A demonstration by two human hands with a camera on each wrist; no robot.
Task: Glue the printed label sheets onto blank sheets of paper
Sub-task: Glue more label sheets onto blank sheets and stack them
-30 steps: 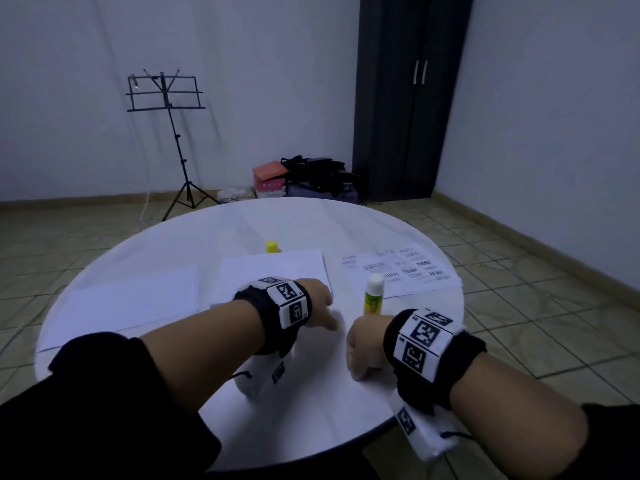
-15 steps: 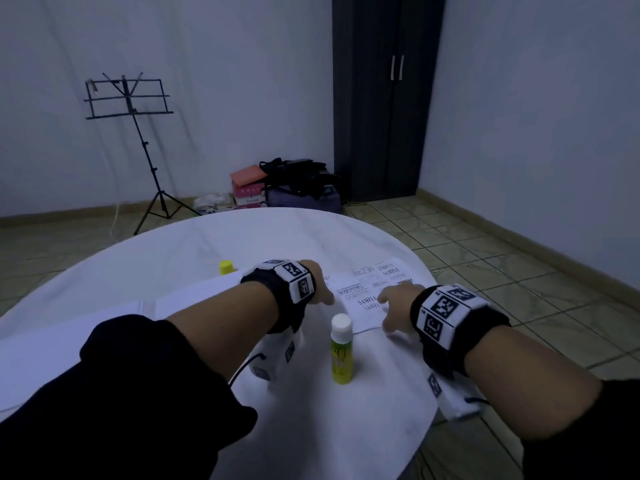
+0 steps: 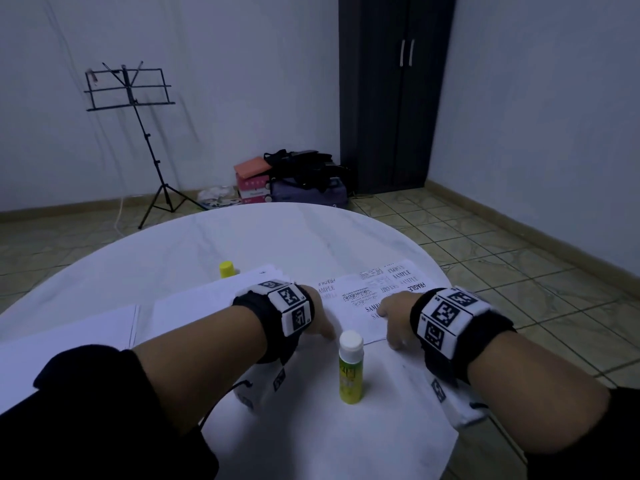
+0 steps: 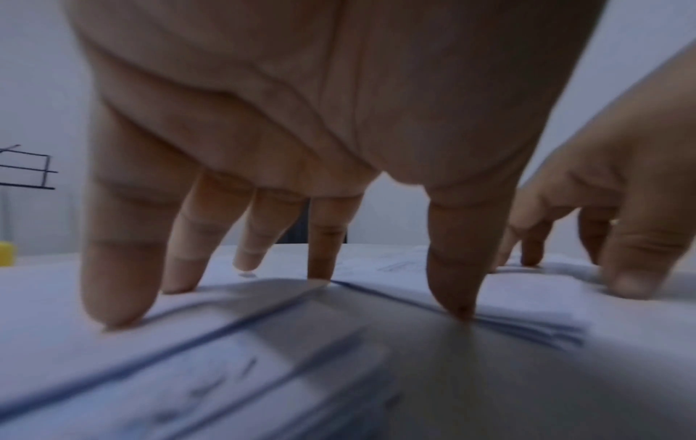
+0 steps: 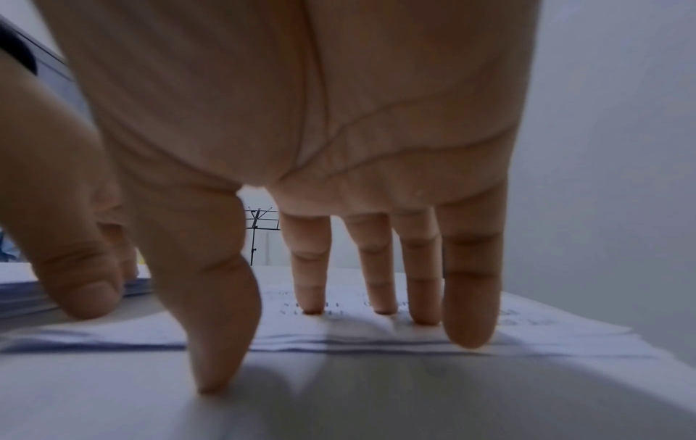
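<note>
- I sit at a round white desk [image 3: 284, 237] in a room with a tiled floor [image 3: 502, 258], a dark wardrobe [image 3: 391, 91] and a music stand [image 3: 130, 88].
- I count two glue sticks: one capped glue stick [image 3: 350, 367] upright between my wrists, one yellow one [image 3: 226, 269] farther back.
- One printed label sheet [image 3: 372, 296] lies at the right; the blank sheets [image 3: 194, 303] lie at the left in two piles.
- My left grip [image 4: 301, 125] is wide, fingertips on the papers.
- My right grip [image 5: 301, 104] is wide, fingertips [image 5: 310, 300] on the label sheet.
</note>
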